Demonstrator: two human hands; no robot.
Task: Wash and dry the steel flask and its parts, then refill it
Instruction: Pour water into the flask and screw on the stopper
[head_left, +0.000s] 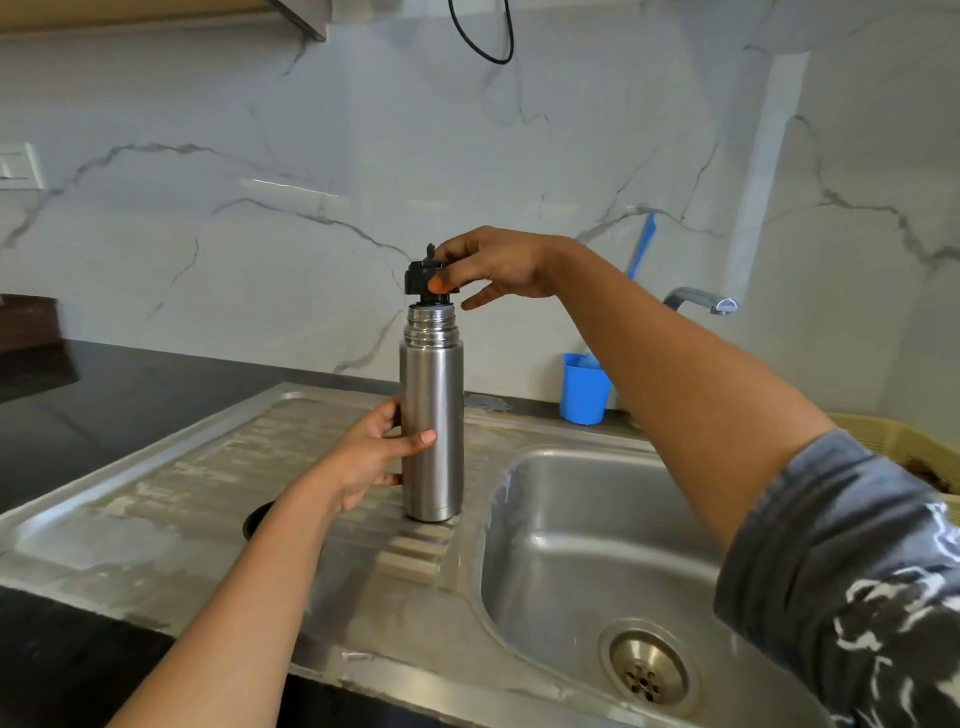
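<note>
Steel flask (434, 415) stands upright at centre frame on the ribbed drainboard (208, 493), just left of the sink basin (519, 519).

Left hand (363, 462): thumb in front, fingers curled round the lower body. Likely a brace, so the flask does not spin or tip.

Right hand (493, 265): reaches over from the right. Thumb and first fingers pinch the black stopper (422, 280) at the mouth; the remaining fingers stick out loose. The stopper's lower threads show above the rim, so it is not seated. Coming off or going on: cannot tell.

Tap (701, 300) and blue cup (584, 389) sit at right, behind the basin.
</note>
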